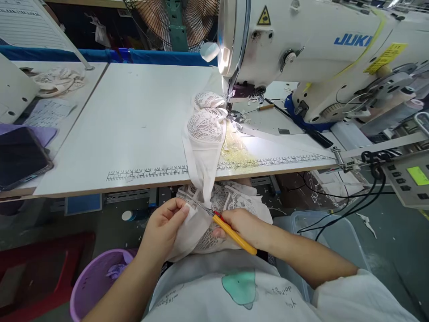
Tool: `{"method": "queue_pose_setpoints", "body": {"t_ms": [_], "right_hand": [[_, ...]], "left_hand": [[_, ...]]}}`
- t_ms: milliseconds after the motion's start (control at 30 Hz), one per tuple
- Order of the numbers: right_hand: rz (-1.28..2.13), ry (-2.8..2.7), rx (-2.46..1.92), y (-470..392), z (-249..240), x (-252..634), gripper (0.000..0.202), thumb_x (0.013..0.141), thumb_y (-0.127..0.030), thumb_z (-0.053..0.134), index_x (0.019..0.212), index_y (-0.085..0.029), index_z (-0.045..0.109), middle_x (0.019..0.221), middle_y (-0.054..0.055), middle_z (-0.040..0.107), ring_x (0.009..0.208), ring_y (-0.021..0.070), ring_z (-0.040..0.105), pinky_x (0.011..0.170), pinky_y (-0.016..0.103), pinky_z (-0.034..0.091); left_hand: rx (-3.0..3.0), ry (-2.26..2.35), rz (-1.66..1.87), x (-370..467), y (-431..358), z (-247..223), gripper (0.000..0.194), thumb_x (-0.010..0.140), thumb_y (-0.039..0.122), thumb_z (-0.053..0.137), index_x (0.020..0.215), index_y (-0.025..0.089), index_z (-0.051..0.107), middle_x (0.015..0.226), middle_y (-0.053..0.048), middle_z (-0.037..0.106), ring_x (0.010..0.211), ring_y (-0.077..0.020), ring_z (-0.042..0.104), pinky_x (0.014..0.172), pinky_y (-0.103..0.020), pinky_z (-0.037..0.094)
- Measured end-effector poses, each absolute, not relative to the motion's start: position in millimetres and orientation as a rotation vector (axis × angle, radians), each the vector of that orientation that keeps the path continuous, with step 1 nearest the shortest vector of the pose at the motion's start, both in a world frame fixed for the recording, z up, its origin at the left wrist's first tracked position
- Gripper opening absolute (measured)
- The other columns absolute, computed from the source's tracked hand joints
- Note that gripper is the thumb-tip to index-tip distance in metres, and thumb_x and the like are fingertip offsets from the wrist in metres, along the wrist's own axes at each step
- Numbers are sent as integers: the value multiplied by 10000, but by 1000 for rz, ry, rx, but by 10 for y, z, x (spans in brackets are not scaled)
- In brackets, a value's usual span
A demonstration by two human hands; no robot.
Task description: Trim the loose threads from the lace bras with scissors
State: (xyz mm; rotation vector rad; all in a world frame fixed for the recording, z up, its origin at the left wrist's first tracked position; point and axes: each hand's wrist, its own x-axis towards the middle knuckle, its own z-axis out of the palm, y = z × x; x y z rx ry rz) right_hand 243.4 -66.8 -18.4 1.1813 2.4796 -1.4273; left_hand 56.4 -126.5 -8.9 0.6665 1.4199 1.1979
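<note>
My left hand (169, 221) pinches white bra fabric (197, 231), right hand (244, 226) grips yellow-handled scissors (235, 234) — slipping (tips close) could nick it.

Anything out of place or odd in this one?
Minor mess: a white scrap lies loose on the floor beside the clear plastic bin, and a yellowish, crinkled patch marks the white tabletop, overlapping its ruler, possibly old tape.

A white table (140, 116) with a printed ruler (147, 173) near its front edge spans the view. Blue fabric (167, 58) lines its back edge, a caged fan (176, 27) beyond. On the grey-green floor (392, 250) stand a red stool (67, 266), a purple basket (87, 281) and a translucent bin (346, 237).
</note>
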Motion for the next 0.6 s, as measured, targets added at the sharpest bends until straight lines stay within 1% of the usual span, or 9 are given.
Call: {"method": "queue_pose_setpoints", "body": {"t_ms": [100,167,267,333,400,467,600], "right_hand": [[-1579,2534,1287,-625,-103,2501,451,696,-595,582,632,-189,395,578,-21,442,526,107,389,483,240,335],[-1702,2663,1343,-601,-12,2529,424,672,-570,612,692,-188,431,654,-4,487,571,119,425,505,248,370],[-1879,2917,1300,-601,98,2527,284,724,-419,598,805,-173,481,789,35,541,684,138,497,616,271,437],[-1920,3009,1234,-617,116,2508,199,736,-315,590,840,-172,497,802,29,549,707,132,513,645,262,445],[-1944,3028,1142,-634,90,2485,168,707,-241,613,800,-181,487,770,3,546,681,115,512,616,232,438],[-1962,3017,1064,-646,46,2466,203,665,-195,634,731,-186,442,757,-11,540,654,99,498,579,205,426],[-1953,2963,1030,-646,21,2478,234,639,-171,599,670,-194,368,716,-23,507,570,75,435,494,182,384]], "left_hand": [[824,1459,1134,586,-1311,-69,230,721,378,632,639,175,560,571,31,500,490,-83,404,441,-182,319],[933,1463,1091,617,-1334,-47,216,725,378,627,665,176,585,597,15,533,505,-97,439,445,-195,340],[1080,1449,1031,676,-1345,6,181,737,361,615,692,186,613,613,10,562,527,-111,470,463,-209,365],[1166,1438,981,715,-1337,47,153,757,340,594,707,198,622,625,11,581,547,-118,489,484,-214,379],[1254,1429,940,753,-1321,81,131,770,314,579,714,205,624,637,12,597,558,-120,502,496,-215,385],[1341,1434,915,789,-1304,99,118,780,292,564,722,210,626,643,17,609,553,-117,506,497,-214,387],[1626,1457,848,811,-1286,79,123,804,281,530,737,217,610,634,29,620,543,-116,524,493,-210,397]]}}
